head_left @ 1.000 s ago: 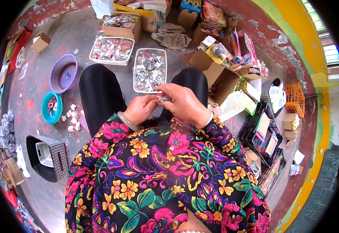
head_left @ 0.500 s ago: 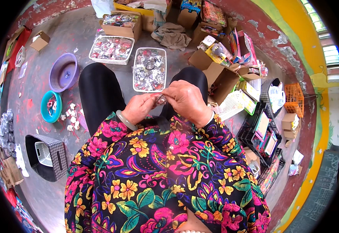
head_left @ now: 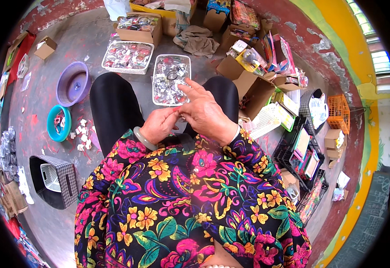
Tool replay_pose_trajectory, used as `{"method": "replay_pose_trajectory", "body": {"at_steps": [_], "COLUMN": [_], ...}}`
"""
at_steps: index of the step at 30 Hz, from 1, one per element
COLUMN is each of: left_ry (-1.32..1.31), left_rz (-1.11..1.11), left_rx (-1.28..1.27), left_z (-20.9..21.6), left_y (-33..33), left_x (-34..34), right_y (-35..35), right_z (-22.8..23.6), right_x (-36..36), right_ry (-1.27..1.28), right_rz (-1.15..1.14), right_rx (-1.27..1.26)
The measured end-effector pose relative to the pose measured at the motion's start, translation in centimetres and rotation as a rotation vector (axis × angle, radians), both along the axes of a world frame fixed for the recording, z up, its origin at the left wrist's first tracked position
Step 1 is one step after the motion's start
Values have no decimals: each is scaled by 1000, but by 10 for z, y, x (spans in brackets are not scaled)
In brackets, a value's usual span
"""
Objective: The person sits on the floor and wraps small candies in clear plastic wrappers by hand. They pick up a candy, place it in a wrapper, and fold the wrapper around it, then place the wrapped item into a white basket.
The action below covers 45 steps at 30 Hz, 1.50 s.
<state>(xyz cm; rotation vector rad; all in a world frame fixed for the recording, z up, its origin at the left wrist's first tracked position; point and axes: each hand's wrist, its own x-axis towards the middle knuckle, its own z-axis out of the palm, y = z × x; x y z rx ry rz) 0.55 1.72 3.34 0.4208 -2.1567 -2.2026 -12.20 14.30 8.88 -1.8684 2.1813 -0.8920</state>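
Both of my hands meet between my knees, in front of the near end of a white basket [head_left: 155, 76]. In my left hand [head_left: 159, 126], the thumb and fingers are pinched round a small shiny piece [head_left: 183, 119], mostly hidden and too small to name. My right hand [head_left: 209, 117] presses against the same piece from the other side, with some fingers stretched up towards the basket and the lower ones closed at the piece. Small clear packets [head_left: 170, 89] with red and dark contents fill the basket, and black loops [head_left: 172, 75] lie on top.
Another white basket of packets [head_left: 128, 56] stands further off. To the left are a purple basin [head_left: 63, 91], a teal basin [head_left: 51, 129], white pieces [head_left: 84, 137] on the floor and a checked bin [head_left: 68, 181]. Cardboard boxes [head_left: 253, 89] and black crates [head_left: 293, 147] crowd the right.
My right hand has turned, and its upper fingers have lifted away from the pinch and stretched towards the basket. The left hand has hardly moved.
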Motion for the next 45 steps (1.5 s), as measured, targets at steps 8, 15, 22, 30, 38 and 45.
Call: {"method": "replay_pose_trajectory", "body": {"at_steps": [8, 15, 22, 30, 38, 45], "left_ry": [-69, -29, -72, -129, -182, -127], "left_rz": [123, 132, 107, 167, 246, 305], "left_rx": [438, 521, 526, 473, 545, 662], "left_z": [7, 7, 14, 11, 12, 14], "left_y": [-9, -13, -8, -8, -7, -8], "left_x": [2, -1, -2, -3, -4, -4], "right_y": [4, 9, 7, 9, 9, 8], "right_z": [3, -18, -33, -32, -35, -48], "right_x": [-20, -13, -2, -3, -2, 3], "right_ry": [-236, -1022, -1304, -1354, -1290, -1519], "right_rz": [-192, -194, -297, -350, -376, -342], "right_rx": [-193, 100, -67, -30, 75, -16]}}
